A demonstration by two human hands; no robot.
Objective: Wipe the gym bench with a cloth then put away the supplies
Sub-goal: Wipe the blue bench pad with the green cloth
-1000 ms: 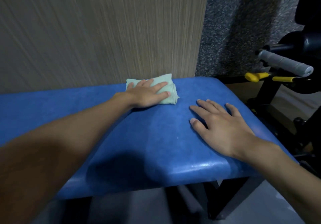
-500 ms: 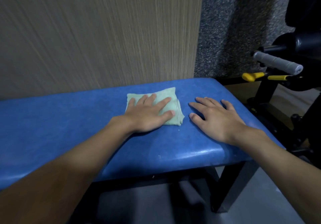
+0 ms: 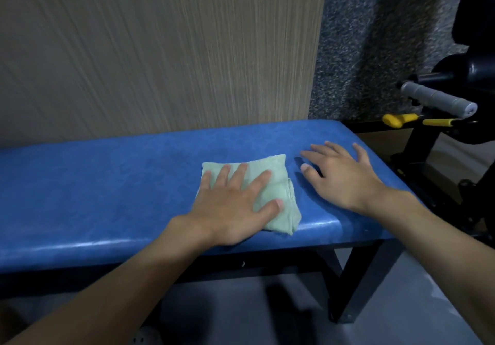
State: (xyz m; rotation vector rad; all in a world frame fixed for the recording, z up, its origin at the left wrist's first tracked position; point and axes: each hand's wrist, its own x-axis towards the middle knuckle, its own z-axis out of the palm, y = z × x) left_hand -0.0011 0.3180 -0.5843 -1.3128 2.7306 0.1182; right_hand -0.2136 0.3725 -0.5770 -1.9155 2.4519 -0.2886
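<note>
A blue padded gym bench (image 3: 107,184) runs across the view on black legs. A folded pale green cloth (image 3: 278,200) lies on its pad close to the near edge. My left hand (image 3: 235,205) presses flat on the cloth with straight, spread fingers. My right hand (image 3: 345,176) rests flat on the bare pad just right of the cloth, fingers spread, holding nothing.
A wood-grain wall panel (image 3: 160,50) stands right behind the bench. At the right is a black exercise machine with a grey padded handle (image 3: 439,101) and yellow levers (image 3: 393,120). Grey floor (image 3: 401,304) lies below the bench.
My left hand has dragged the cloth from the far edge by the wall toward the near edge. My right hand has stayed flat on the pad at the right.
</note>
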